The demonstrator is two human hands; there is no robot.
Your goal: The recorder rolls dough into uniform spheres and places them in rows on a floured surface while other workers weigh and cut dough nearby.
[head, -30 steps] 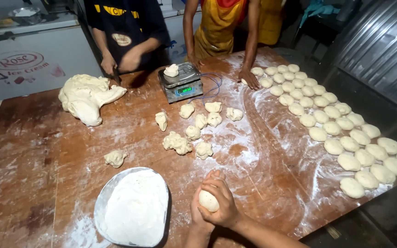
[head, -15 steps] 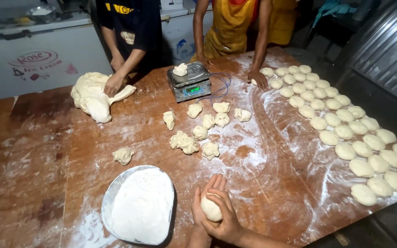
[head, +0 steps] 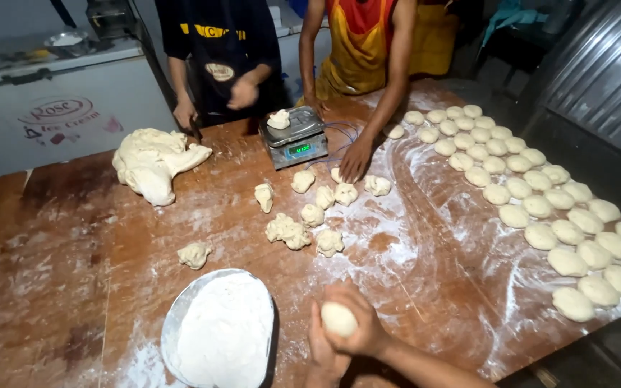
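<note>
since the earlier frames the two hands have slid a bit right along the near edge of the flour-dusted brown wooden desk (head: 59, 287), and the co-worker in the dark apron has lifted a hand off the big dough mass.

small round pale dough ball (head: 339, 319) sits cupped betw. both hands, just above the desk. right hand (head: 359, 327) wraps over it from the right, fingers (head: 350, 294) curled over the top and pressed onto the dough. left hand (head: 321, 352) is under/behind it, fingers pressed together along the ball's left side; can't tell how far they wrap.

handling, as a guess: soft, light, a bit tacky, dents easily, so cup it w/ palms around the whole ball, not a pinch at one spot.

just left of the fingers: round metal plate heaped w/ white flour (head: 221, 330). ahead of the fingers: cluster of rough torn dough lumps (head: 318, 212), one stray lump (head: 195, 254) further left. far ahead: small metal digital scale (head: 295, 136) w/ a dough piece on it, another person's hand (head: 356, 158) resting on the desk by it. far ahead-left: large irregular dough mass (head: 154, 162). right of the fingers: rows of smooth finished dough balls (head: 540, 208), well apart.
</note>
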